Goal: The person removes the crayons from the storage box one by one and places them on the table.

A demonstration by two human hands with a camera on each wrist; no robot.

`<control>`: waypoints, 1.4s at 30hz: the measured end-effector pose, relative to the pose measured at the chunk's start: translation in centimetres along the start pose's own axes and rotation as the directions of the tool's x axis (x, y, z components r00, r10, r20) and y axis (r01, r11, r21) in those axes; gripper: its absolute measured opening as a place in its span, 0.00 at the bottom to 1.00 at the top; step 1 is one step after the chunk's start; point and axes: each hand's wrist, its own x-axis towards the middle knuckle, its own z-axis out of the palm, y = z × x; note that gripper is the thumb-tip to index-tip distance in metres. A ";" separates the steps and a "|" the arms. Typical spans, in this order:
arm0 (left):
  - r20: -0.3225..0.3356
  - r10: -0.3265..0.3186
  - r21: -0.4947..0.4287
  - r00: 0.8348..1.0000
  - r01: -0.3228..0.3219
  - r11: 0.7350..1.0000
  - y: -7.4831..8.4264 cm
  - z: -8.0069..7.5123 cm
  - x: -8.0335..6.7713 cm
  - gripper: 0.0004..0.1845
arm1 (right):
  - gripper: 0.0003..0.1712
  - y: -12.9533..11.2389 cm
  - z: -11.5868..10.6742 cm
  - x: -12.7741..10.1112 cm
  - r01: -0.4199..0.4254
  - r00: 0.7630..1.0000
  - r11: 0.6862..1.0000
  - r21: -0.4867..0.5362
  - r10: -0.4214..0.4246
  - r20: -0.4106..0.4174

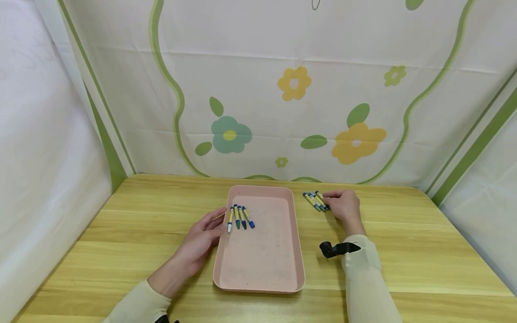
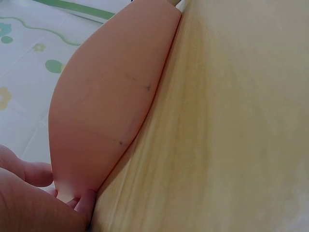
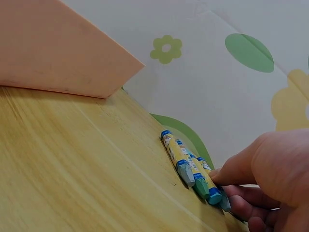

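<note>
A pink tray [image 1: 260, 264] lies on the wooden table, its outer wall [image 2: 106, 111] filling the left wrist view. Several blue and green crayons [image 1: 240, 217] lie side by side in its far left part. My left hand [image 1: 203, 235] rests on the table against the tray's left rim, fingers fairly straight, with fingertips [image 2: 83, 202] touching the wall. To the right of the tray, several more crayons [image 1: 315, 200] lie in a row on the table [image 3: 186, 166]. My right hand [image 1: 343, 205] is at their near ends, its curled fingers [image 3: 244, 200] and thumb pinching the end crayon.
The table [image 1: 424, 251] is boxed in by a flowered cloth backdrop [image 1: 282, 89] behind and white cloth on both sides. A black camera mount [image 1: 337, 249] sits on the right wrist. The tray's corner [image 3: 96, 72] stands left of the loose crayons.
</note>
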 end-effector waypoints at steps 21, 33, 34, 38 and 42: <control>0.000 0.006 0.001 1.000 -0.006 1.000 0.0 0.0 0.0 0.30 | 0.21 -0.4 -0.3 -0.3 0.033 0.999 0.995 0.097 -0.031 -0.021; -0.001 0.005 0.004 1.000 -0.005 1.000 0.0 0.0 0.0 0.30 | 0.20 -2.1 -1.3 -0.4 0.079 0.997 0.984 0.160 -0.075 -0.032; -0.003 0.005 0.004 1.000 -0.005 1.000 0.0 0.0 0.0 0.30 | 0.20 -2.2 -1.4 -0.5 0.084 0.996 0.983 0.166 -0.079 -0.034; -0.006 0.003 0.007 1.000 -0.003 1.000 -0.1 0.0 0.0 0.29 | 0.21 -2.7 -1.7 -0.5 0.104 0.994 0.979 0.174 -0.098 -0.042; -0.008 0.001 0.007 1.000 -0.001 1.000 -0.1 0.0 0.0 0.29 | 0.21 -3.2 -1.9 -0.6 0.118 0.993 0.978 0.174 -0.111 -0.050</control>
